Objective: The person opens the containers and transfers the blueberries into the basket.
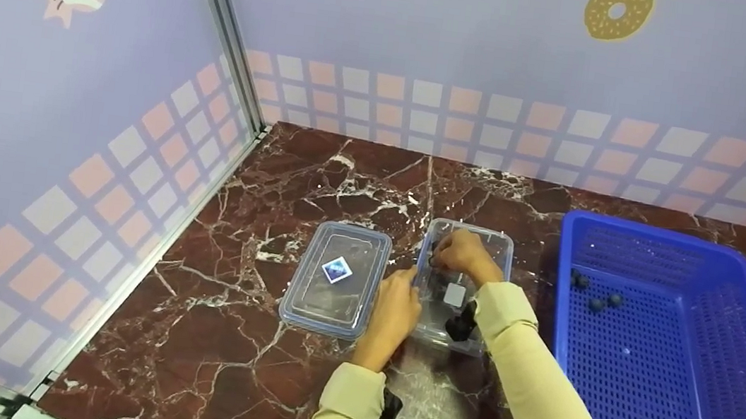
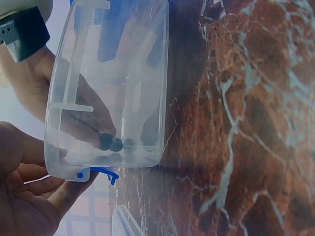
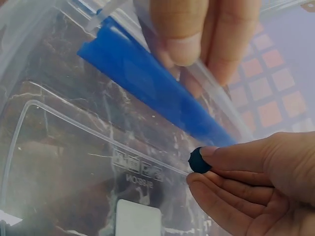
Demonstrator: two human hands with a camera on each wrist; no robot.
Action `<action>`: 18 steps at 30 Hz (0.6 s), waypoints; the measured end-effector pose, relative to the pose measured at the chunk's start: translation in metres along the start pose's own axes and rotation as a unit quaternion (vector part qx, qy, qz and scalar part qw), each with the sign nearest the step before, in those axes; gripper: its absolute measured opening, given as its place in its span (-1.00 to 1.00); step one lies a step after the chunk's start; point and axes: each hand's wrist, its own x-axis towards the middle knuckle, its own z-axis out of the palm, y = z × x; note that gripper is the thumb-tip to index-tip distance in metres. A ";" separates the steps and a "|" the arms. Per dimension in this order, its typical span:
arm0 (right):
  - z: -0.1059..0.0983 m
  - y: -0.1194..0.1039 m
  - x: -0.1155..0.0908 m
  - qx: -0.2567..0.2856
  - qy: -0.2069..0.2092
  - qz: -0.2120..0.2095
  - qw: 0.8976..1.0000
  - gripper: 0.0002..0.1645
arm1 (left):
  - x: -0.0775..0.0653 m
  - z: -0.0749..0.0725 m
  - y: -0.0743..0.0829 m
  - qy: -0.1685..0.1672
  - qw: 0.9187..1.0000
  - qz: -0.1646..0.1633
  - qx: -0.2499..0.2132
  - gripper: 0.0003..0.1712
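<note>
A clear plastic box (image 1: 428, 309) with blue side clips stands on the marbled table. My left hand (image 1: 397, 305) grips its left wall, thumb over the rim and fingers outside, as the right wrist view shows. My right hand (image 1: 463, 255) reaches down into the box near its far left corner. Between thumb and fingers it pinches a blueberry (image 3: 199, 161), small, round and dark blue. In the left wrist view, dark round shapes (image 2: 116, 144) show through the box wall by the right fingertips. A pale square label (image 3: 138, 220) is on the box floor.
Left of the box lies a flat clear lid (image 1: 332, 308) with a blue diamond sticker (image 1: 337, 270). A blue perforated basket (image 1: 655, 228) stands at the right, with several blueberries (image 1: 614, 300) in it. Patterned walls (image 1: 436, 46) border the back and left.
</note>
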 end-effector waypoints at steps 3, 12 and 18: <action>-0.006 -0.001 -0.003 0.009 -0.001 -0.001 1.000 -0.86 | 0.000 -0.001 0.000 -0.001 1.000 0.002 -0.001 -0.61; -0.026 0.003 -0.011 0.013 0.032 0.009 0.999 -0.79 | 0.001 -0.002 0.000 -0.009 1.000 -0.012 -0.006 -0.60; -0.049 0.010 -0.017 0.067 0.031 0.030 0.997 -0.76 | 0.002 -0.001 0.002 -0.015 1.000 -0.014 -0.010 -0.60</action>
